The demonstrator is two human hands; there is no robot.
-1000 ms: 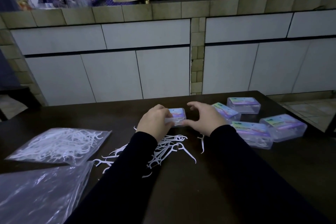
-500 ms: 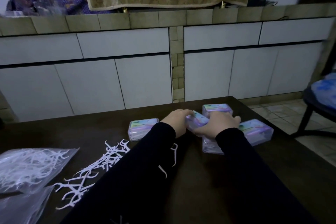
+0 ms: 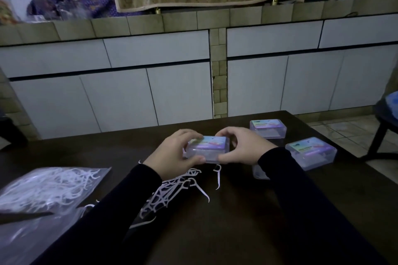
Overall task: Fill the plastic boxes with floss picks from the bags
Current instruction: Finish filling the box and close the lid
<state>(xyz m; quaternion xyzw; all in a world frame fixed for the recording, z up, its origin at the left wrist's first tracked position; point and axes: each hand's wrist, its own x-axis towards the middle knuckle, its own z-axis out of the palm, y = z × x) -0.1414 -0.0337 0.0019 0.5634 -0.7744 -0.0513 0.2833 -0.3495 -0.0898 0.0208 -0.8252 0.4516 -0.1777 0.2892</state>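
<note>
Both hands, left hand [image 3: 172,155] and right hand [image 3: 245,148], grip a plastic box [image 3: 206,149] (lid shut) mid-table [image 3: 237,221].

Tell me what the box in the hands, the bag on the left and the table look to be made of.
Box: clear, glossy hard plastic; you see through its walls.
Bag: thin, shiny clear plastic film; the white picks show through it.
Table: dark, smooth top with a dull sheen, probably wood or laminate; too dim to tell.
</note>
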